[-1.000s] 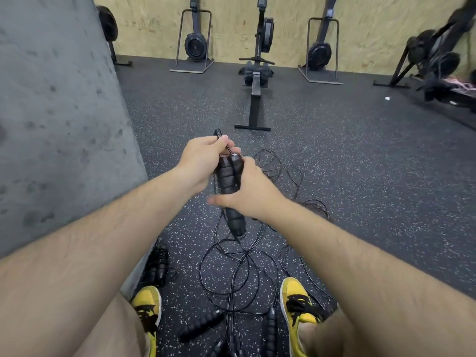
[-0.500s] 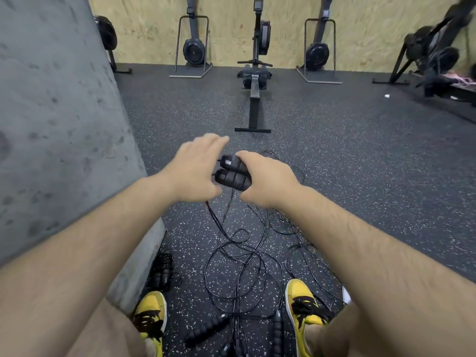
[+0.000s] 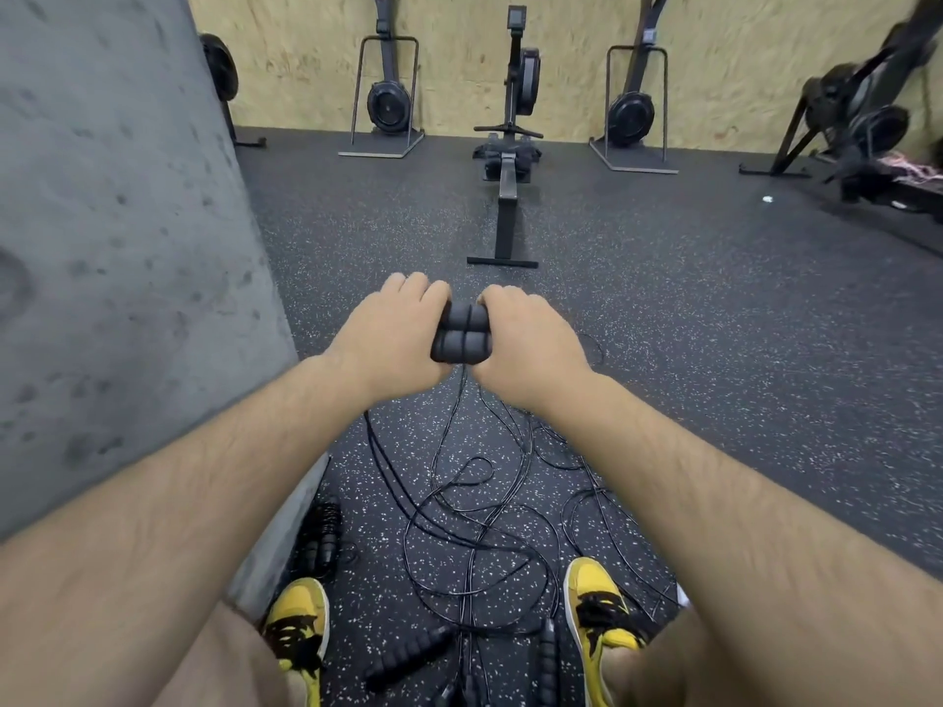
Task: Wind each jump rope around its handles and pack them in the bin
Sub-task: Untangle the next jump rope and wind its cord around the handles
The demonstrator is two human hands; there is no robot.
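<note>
I have my left hand (image 3: 395, 334) and right hand (image 3: 528, 339) each curled tight around one end of two black foam handles (image 3: 461, 333), pressed side by side out in front. Their cord drops to tangled ropes (image 3: 474, 507) on the floor (image 3: 663, 308). Two loose handles (image 3: 408, 655) lie between my two yellow shoes (image 3: 298, 630); one wound rope (image 3: 324, 538) sits by the concrete pillar (image 3: 117, 247).

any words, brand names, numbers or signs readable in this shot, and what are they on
None can be read.
Rowing machine monitor: its screen is too small and blurred to show any figures.
Paired foam handles gripped by the left hand and right hand: plain black, no print visible.
Yellow shoes: black markings, no legible lettering.
</note>
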